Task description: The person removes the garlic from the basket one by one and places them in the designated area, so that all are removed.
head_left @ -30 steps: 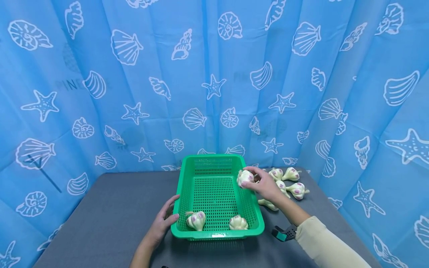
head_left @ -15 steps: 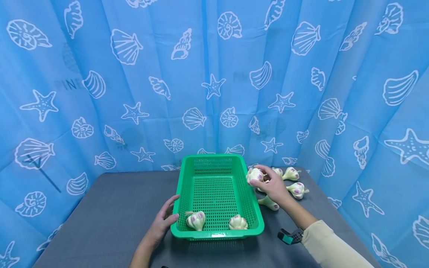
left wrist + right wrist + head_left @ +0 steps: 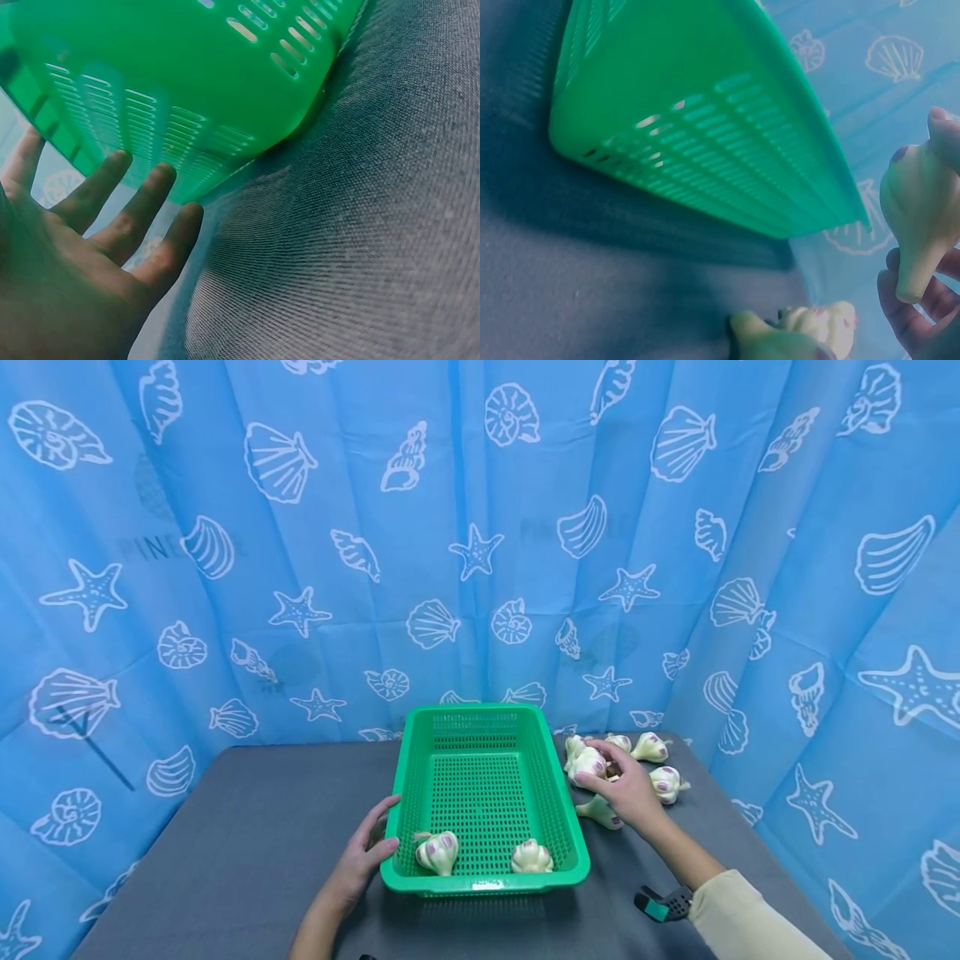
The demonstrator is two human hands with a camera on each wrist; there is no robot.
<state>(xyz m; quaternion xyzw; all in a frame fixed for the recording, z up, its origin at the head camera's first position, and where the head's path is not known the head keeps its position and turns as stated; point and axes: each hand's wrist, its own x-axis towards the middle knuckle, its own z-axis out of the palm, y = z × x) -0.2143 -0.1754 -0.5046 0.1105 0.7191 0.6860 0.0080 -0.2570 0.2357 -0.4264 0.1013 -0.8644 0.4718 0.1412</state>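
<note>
My right hand (image 3: 626, 785) holds a white garlic bulb (image 3: 587, 766) with purple patches between thumb and fingers, just right of the green basket (image 3: 486, 883). In the right wrist view this garlic bulb (image 3: 919, 199) is up off the table with its stem pointing down. My left hand (image 3: 362, 860) rests at the basket's left rim, its fingers spread along the outer wall in the left wrist view. Inside the basket, one garlic bulb (image 3: 438, 853) sits at the front left corner and another garlic bulb (image 3: 532, 857) at the front right.
More garlic lies on the grey table (image 3: 285, 827) right of the basket, such as a bulb (image 3: 649, 747) at the back, a bulb (image 3: 666, 784) at the right and a bulb (image 3: 599, 812) nearer the front. A blue shell-print curtain (image 3: 480, 560) hangs behind the table.
My right hand has carried the garlic bulb from over the basket's right side out to the right, down near the other garlic. The left hand and basket have stayed in place.
</note>
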